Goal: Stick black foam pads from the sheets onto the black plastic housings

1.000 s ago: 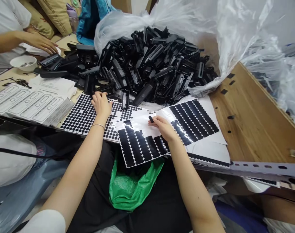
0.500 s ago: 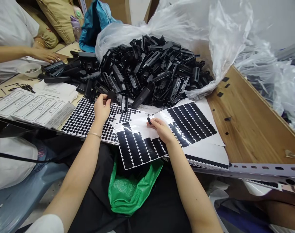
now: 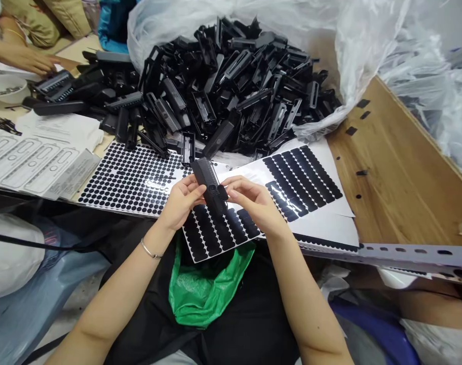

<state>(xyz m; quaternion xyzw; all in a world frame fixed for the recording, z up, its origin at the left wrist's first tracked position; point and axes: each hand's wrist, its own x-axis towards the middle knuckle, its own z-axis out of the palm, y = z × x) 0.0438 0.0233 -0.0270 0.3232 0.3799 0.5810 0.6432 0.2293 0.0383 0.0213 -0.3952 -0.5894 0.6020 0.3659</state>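
Note:
In front of me, my left hand is closed around a long black plastic housing, held tilted above the sheets. My right hand pinches a small black oval sticker against the lower right side of that housing; whether it sticks there I cannot tell. Below both hands lies a sheet of black oval stickers, with gaps along its upper part. To the left is a sheet of round black stickers. A big pile of similar black housings rises just behind the hands.
Clear plastic bagging surrounds the pile. White printed boxes stand at left, near another person's hand and a white bowl. A wooden tray with a raised edge is at right. A green bag hangs at my lap.
My left hand has brought a housing from the edge of the pile towards me. My right hand has carried the sticker to it. The view has shifted slightly.

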